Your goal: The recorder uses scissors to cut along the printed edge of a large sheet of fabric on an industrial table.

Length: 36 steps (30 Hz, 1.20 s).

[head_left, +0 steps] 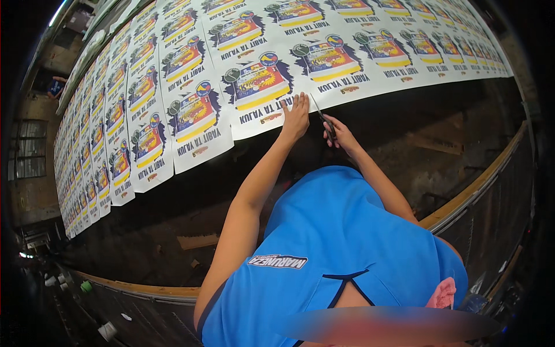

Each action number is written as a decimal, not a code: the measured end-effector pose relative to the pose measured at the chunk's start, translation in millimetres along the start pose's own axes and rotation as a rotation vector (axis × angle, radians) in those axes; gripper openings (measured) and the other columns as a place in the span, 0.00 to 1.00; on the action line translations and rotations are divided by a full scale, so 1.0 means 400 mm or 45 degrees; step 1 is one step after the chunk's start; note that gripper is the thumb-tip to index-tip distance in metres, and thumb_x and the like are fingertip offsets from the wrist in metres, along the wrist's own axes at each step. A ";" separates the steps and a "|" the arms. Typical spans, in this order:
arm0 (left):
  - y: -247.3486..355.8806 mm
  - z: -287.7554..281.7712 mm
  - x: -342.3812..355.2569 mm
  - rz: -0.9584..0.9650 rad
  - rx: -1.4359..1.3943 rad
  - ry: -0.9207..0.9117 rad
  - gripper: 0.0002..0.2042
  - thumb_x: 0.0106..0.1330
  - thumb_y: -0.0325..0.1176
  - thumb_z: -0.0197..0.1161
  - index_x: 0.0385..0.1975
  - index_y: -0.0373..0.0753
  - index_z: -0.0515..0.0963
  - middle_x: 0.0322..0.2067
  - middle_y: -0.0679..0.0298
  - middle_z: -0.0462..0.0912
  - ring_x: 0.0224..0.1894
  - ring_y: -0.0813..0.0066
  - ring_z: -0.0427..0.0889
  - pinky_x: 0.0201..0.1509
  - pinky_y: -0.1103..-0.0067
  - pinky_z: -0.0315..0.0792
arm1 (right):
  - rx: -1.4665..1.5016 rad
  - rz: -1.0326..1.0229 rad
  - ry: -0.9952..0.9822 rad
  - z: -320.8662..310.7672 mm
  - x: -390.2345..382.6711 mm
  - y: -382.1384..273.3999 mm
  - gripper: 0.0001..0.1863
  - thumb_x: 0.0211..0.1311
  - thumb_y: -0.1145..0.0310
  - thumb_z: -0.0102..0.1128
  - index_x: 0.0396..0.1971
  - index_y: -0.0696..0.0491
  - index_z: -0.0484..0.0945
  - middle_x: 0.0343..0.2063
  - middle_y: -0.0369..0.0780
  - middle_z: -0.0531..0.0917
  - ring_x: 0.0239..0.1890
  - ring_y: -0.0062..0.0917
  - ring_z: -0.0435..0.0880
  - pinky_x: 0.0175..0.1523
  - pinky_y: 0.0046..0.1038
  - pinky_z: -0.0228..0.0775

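Observation:
A wide white printed sheet (324, 99) with repeated rows of colourful designs spreads across the far side. My left hand (296, 117) lies on its near edge, palm down, with fingers stretched out. Just to the right, my right hand (343, 136) grips a pair of dark-handled scissors (328, 122). Their blades point away from me over the near edge, in the gap between two printed designs. Whether the blades are parted is too small to tell. Left of my left hand, several straight slits divide the sheet into strips (191, 157) with stepped ends.
Below the sheet's near edge is a dark recess (433, 121). A wooden-edged rail (480, 179) runs behind me on both sides. Small pale and green objects (86, 286) lie at the lower left. Part of another person (56, 87) shows at the far left.

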<state>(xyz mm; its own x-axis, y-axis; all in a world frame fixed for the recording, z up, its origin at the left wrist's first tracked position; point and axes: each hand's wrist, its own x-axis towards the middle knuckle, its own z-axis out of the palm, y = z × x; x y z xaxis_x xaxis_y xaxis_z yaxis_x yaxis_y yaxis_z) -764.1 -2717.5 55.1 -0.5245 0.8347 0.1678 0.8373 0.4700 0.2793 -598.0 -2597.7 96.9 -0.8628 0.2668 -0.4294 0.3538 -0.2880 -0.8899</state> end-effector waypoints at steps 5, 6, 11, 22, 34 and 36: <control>-0.012 -0.002 -0.010 -0.017 -0.054 0.012 0.29 0.65 0.24 0.46 0.69 0.29 0.58 0.71 0.48 0.58 0.74 0.52 0.56 0.70 0.36 0.44 | 0.149 -0.089 -0.028 0.038 0.000 0.027 0.32 0.72 0.60 0.57 0.72 0.47 0.58 0.26 0.32 0.78 0.18 0.14 0.76 0.18 0.15 0.60; -0.013 -0.004 -0.011 -0.028 -0.067 0.003 0.29 0.65 0.24 0.46 0.69 0.29 0.58 0.71 0.48 0.58 0.74 0.52 0.56 0.70 0.36 0.44 | 0.193 -0.093 -0.023 0.040 0.006 0.032 0.31 0.72 0.60 0.57 0.72 0.46 0.60 0.26 0.31 0.77 0.18 0.13 0.76 0.18 0.15 0.60; -0.016 -0.034 0.000 -0.039 -0.187 -0.016 0.29 0.65 0.24 0.46 0.69 0.29 0.57 0.71 0.47 0.58 0.75 0.51 0.55 0.70 0.38 0.45 | 0.194 -0.038 -0.022 0.036 0.068 -0.026 0.30 0.72 0.61 0.57 0.72 0.44 0.62 0.27 0.31 0.77 0.18 0.13 0.75 0.19 0.14 0.58; -0.061 -0.134 0.027 -0.095 -0.623 -0.169 0.28 0.68 0.23 0.46 0.71 0.34 0.56 0.72 0.50 0.57 0.75 0.52 0.54 0.73 0.46 0.47 | 0.076 -0.024 0.000 0.030 0.468 -0.174 0.27 0.73 0.58 0.57 0.69 0.40 0.67 0.22 0.22 0.74 0.18 0.05 0.63 0.21 0.15 0.52; -0.175 -0.272 0.087 -0.458 -1.642 -0.696 0.24 0.79 0.41 0.41 0.73 0.45 0.58 0.74 0.65 0.55 0.78 0.67 0.46 0.79 0.63 0.30 | 0.016 -0.318 -0.067 0.007 1.057 -0.257 0.27 0.74 0.69 0.49 0.71 0.48 0.62 0.47 0.31 0.82 0.43 0.09 0.76 0.48 0.13 0.68; -0.186 -0.273 0.076 -0.576 -1.752 -0.677 0.25 0.78 0.43 0.42 0.72 0.44 0.60 0.73 0.65 0.59 0.77 0.68 0.47 0.80 0.63 0.29 | -0.095 -0.283 -0.051 0.056 1.126 -0.333 0.28 0.73 0.65 0.54 0.71 0.52 0.62 0.60 0.36 0.74 0.58 0.17 0.71 0.61 0.18 0.61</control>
<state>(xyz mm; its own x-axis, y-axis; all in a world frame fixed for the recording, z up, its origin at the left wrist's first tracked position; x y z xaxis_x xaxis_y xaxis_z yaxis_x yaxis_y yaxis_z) -859.4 -2758.4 142.8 -0.3229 0.8432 -0.4299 -0.3130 0.3336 0.8893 -1041.8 -2459.6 25.6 -0.9355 0.2792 -0.2166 0.1781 -0.1570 -0.9714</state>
